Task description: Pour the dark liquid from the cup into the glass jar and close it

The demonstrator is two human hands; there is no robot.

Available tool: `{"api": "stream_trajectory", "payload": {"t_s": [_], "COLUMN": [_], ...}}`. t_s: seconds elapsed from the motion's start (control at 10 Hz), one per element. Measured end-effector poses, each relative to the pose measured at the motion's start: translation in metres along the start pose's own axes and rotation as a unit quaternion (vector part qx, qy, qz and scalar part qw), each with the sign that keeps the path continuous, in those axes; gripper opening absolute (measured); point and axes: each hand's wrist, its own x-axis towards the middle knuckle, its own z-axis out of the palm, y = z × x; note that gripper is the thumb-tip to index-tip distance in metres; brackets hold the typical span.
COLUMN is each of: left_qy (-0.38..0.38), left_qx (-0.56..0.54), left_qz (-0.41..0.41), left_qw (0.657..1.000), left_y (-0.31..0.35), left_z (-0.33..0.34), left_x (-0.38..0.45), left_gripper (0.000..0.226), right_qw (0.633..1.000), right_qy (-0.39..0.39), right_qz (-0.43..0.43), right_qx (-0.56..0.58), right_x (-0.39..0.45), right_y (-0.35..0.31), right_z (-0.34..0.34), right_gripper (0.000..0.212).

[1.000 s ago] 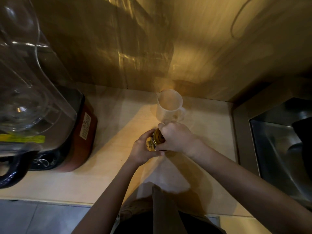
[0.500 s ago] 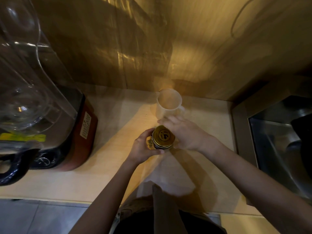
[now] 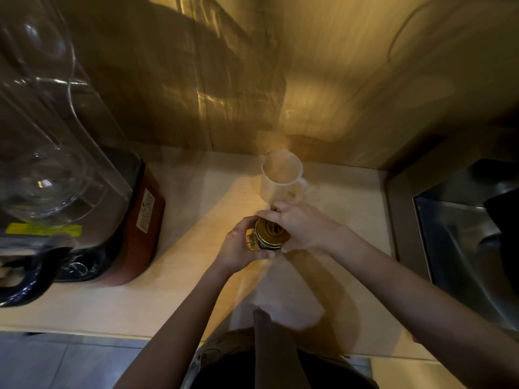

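Note:
A small glass jar point(image 3: 251, 241) stands on the pale wooden counter point(image 3: 179, 276), topped by a round gold lid point(image 3: 271, 233) with a dark emblem. My left hand point(image 3: 238, 248) wraps around the jar's left side. My right hand point(image 3: 302, 226) grips the lid's rim from the right and far side, fingers curled over it. Just behind the hands a white cup point(image 3: 280, 175) stands upright with its handle to the right; its inside looks pale, with no dark liquid showing. The jar's contents are hidden by the hands.
A blender with a clear pitcher point(image 3: 47, 153), a red-brown base point(image 3: 140, 220) and a dark handle takes up the left of the counter. A steel sink point(image 3: 463, 242) lies at the right. A wood-look wall point(image 3: 309, 80) rises close behind the cup.
Half a second ago my right hand was spread open beside the lid; now its fingers are closed on the lid's rim again. The left hand, jar and cup stayed put.

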Motion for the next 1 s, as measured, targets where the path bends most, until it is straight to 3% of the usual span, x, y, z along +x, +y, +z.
{"api": "stream_trajectory", "payload": {"t_s": [0.1,0.5,0.7,0.8,0.9,1.0], "left_qy": [0.001,-0.009,-0.113,-0.150,-0.184,-0.134], "left_qx": [0.000,0.000,0.103,0.133,0.168,0.224], "left_qz": [0.002,0.009,-0.037,-0.062,-0.054,0.022], "left_qw": [1.000,1.000,0.988,0.978,0.967,0.965], "left_y": [-0.001,0.001,0.020,0.051,0.103,0.166], "left_z": [0.001,0.001,-0.011,-0.034,-0.070,-0.104], "left_x": [0.001,-0.002,0.009,0.011,0.017,0.019], "left_gripper": [0.086,0.082,0.100,0.103,0.068,0.046], "right_qw": [0.999,0.981,0.932,0.886,0.795,0.659], "right_qy": [0.016,0.087,0.119,0.160,0.232,0.355], "right_qz": [0.008,0.077,0.169,0.204,0.209,0.178], "right_qx": [0.033,0.158,0.297,0.385,0.520,0.638], "right_x": [-0.001,-0.013,-0.018,-0.029,-0.049,-0.079], "right_y": [0.004,-0.005,-0.018,-0.019,-0.014,-0.008], "right_z": [0.005,0.023,0.032,0.019,-0.025,-0.091], "right_gripper": [0.082,0.089,0.109,0.106,0.082,0.051]}}
